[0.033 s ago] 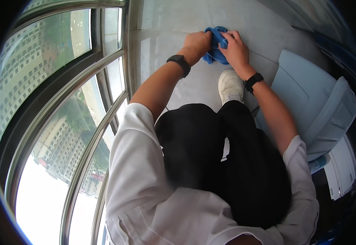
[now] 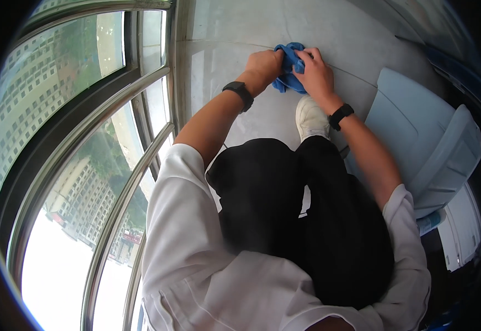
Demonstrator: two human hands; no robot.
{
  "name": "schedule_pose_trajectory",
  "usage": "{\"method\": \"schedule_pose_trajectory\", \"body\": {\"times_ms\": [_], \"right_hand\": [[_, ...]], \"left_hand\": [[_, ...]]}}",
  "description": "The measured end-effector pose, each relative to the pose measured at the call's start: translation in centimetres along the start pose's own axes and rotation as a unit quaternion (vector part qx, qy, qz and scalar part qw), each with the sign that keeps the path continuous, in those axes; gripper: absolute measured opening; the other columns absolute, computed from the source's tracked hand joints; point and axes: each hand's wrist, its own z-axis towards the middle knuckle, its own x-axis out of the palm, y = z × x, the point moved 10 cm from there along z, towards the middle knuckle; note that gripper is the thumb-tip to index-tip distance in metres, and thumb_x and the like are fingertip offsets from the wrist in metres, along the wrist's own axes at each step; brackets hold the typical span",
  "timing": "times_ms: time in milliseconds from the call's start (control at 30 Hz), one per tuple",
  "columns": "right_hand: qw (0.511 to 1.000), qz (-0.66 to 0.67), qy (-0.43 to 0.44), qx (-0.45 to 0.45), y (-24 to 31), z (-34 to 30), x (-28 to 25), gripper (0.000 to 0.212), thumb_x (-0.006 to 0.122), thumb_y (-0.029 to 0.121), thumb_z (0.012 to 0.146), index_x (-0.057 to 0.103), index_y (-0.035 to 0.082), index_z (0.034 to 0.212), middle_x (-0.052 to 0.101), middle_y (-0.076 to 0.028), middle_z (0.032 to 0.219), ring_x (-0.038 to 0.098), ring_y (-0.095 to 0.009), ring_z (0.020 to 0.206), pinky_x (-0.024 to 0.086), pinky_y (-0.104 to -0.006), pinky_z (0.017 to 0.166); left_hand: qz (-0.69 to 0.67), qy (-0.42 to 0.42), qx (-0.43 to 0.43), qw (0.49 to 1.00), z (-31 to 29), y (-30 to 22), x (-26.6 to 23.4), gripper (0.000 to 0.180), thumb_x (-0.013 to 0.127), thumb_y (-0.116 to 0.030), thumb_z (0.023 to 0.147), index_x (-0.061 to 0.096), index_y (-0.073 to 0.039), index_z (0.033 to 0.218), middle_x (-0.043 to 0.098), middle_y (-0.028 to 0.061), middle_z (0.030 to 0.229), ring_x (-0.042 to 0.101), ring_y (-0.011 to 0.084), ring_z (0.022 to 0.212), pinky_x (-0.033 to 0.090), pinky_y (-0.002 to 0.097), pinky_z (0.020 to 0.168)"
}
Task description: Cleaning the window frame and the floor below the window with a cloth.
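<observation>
Both of my hands grip a crumpled blue cloth (image 2: 291,83) low over the grey tiled floor, just beyond the toe of my cream shoe (image 2: 311,117). My left hand (image 2: 265,67) is closed in a fist on the cloth's left side, its fingertips hidden. On the right side, my right hand (image 2: 316,76) pinches the cloth between bent fingers and thumb. The lower part of the cloth hangs or lies below the hands; whether it touches the floor I cannot tell. Each wrist wears a black band.
Metal railings (image 2: 160,135) and a window run along my left, with tall buildings outside. At my right stands a light blue-grey plastic bin (image 2: 411,124). A small bottle (image 2: 431,222) and a white panel (image 2: 461,229) are behind it. Grey floor tiles (image 2: 240,27) stretch ahead.
Both hands and the cloth have shifted slightly nearer to me, and the left hand also a little leftward. The cloth's folds have changed shape. The grip of both hands persists.
</observation>
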Motion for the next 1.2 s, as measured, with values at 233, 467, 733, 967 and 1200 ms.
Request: {"method": "schedule_pose_trajectory", "body": {"times_ms": [233, 467, 733, 967, 1200], "right_hand": [[0.991, -0.014, 0.087, -0.101, 5.0, -5.0, 4.6, 0.056, 0.081, 0.006, 0.063, 0.060, 0.014, 0.114, 0.052, -0.006, 0.115, 0.063, -0.031, 0.093, 0.054, -0.0414, 0.075], [0.992, 0.019, 0.037, -0.123, 4.9, -3.7, 3.3, 0.047, 0.079, 0.012, 0.066, 0.058, 0.016, 0.108, 0.053, -0.006, 0.112, 0.064, -0.028, 0.090, 0.055, -0.0411, 0.069], [0.992, 0.028, -0.104, -0.064, 1.7, 5.4, -3.0, 0.039, 0.071, 0.011, 0.077, 0.063, 0.016, 0.115, 0.058, -0.004, 0.119, 0.063, -0.028, 0.097, 0.054, -0.0395, 0.079], [0.996, 0.012, -0.078, -0.038, 1.3, 5.1, -2.5, 0.041, 0.073, 0.012, 0.075, 0.064, 0.016, 0.115, 0.057, -0.006, 0.116, 0.064, -0.029, 0.094, 0.054, -0.0402, 0.078], [0.991, -0.011, 0.070, -0.110, 5.9, -3.8, 4.7, 0.059, 0.082, 0.007, 0.063, 0.058, 0.015, 0.116, 0.049, -0.008, 0.120, 0.062, -0.031, 0.097, 0.055, -0.0403, 0.075]], "left_hand": [[-0.021, -0.011, -0.021, 0.999, -8.4, 2.7, 4.8, 0.030, 0.070, -0.028, 0.079, 0.058, -0.006, 0.096, 0.068, 0.0114, 0.085, 0.068, 0.0315, 0.080, 0.054, 0.0420, 0.064], [0.063, 0.030, 0.016, 0.997, -5.9, 2.5, 3.9, 0.021, 0.067, -0.024, 0.080, 0.059, -0.007, 0.090, 0.069, 0.0108, 0.083, 0.069, 0.0296, 0.076, 0.054, 0.0401, 0.062], [0.042, -0.150, -0.014, 0.988, 1.4, 1.3, -6.0, 0.019, 0.056, -0.022, 0.088, 0.054, -0.005, 0.098, 0.068, 0.0165, 0.089, 0.067, 0.0363, 0.079, 0.054, 0.0449, 0.066], [0.037, -0.098, -0.043, 0.994, 1.5, 1.2, -5.6, 0.014, 0.057, -0.016, 0.088, 0.060, -0.006, 0.098, 0.070, 0.0112, 0.092, 0.068, 0.0308, 0.084, 0.054, 0.0390, 0.071], [-0.007, -0.009, -0.066, 0.998, -8.1, 4.1, 3.8, 0.020, 0.065, -0.022, 0.083, 0.059, -0.005, 0.093, 0.068, 0.0137, 0.086, 0.068, 0.0324, 0.079, 0.055, 0.0414, 0.066]]}}
